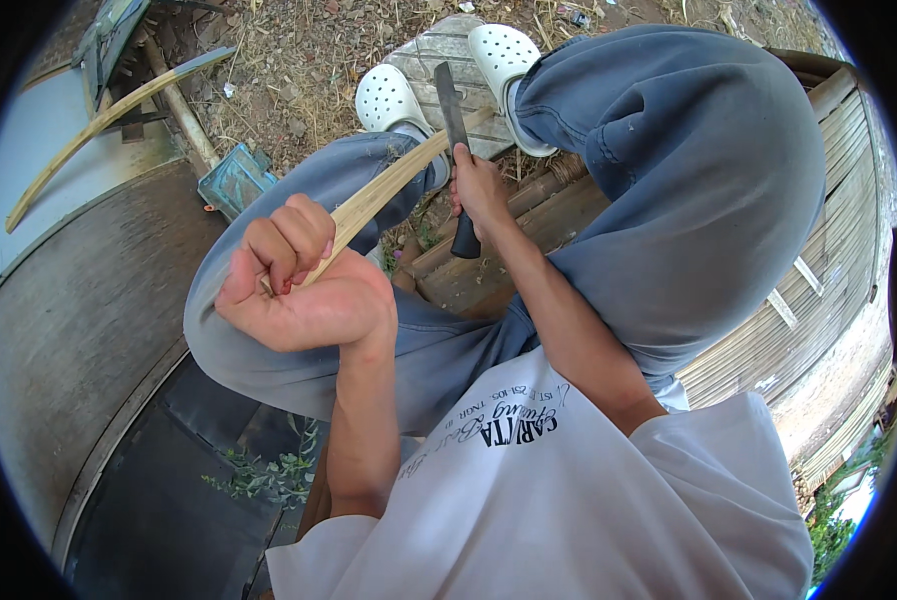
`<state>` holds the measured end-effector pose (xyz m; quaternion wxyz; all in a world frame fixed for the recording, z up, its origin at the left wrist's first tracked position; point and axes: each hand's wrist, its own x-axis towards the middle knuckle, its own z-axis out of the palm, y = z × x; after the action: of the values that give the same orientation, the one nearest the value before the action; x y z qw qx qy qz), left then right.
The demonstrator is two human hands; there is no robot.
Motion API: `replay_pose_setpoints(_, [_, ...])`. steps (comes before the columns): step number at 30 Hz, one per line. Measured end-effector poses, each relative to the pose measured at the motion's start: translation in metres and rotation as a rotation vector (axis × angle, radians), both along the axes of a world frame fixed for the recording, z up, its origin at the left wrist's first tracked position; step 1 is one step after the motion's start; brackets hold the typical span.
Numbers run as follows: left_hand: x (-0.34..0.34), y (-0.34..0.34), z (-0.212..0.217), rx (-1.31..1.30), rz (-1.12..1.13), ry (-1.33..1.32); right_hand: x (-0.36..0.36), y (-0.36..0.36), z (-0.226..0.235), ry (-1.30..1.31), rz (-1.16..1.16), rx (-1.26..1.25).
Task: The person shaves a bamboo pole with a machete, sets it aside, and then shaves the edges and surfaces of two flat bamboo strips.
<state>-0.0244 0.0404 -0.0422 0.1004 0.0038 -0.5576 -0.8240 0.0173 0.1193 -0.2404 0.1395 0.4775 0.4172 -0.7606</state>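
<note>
My left hand is clenched around the near end of a thin bamboo strip, raised in front of my left knee. The strip runs away from me toward my feet. My right hand grips the dark handle of a long knife, whose blade points away and lies against the strip's far part. I sit with knees bent in grey trousers, white perforated clogs on the ground.
A curved bamboo slat lies at the upper left beside a large grey rounded surface. A small blue-green box sits on dry straw-strewn ground. A slatted bamboo platform spreads on the right. A flat stone lies under the clogs.
</note>
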Motion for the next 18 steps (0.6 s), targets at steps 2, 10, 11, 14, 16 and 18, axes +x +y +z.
replay_pose_setpoints(2, [-0.001,-0.001,-0.002,0.016,0.049,0.019,0.001,-0.005,0.006,0.017,0.087,0.046])
replay_pose_setpoints(10, [-0.003,-0.004,-0.004,0.000,0.125,0.010,0.010,-0.025,0.034,0.082,0.263,0.260])
replay_pose_setpoints(11, [-0.003,-0.004,-0.004,-0.003,0.119,0.018,0.011,-0.027,0.028,0.109,0.302,0.366])
replay_pose_setpoints(14, [-0.006,-0.007,-0.002,-0.021,0.185,-0.058,0.003,-0.030,0.010,0.102,0.280,0.414])
replay_pose_setpoints(16, [-0.001,-0.007,-0.004,-0.007,0.190,-0.045,-0.003,-0.023,0.002,0.082,0.312,0.508])
replay_pose_setpoints(18, [0.001,-0.011,-0.003,0.008,0.193,-0.031,-0.005,-0.024,0.000,0.052,0.367,0.584])
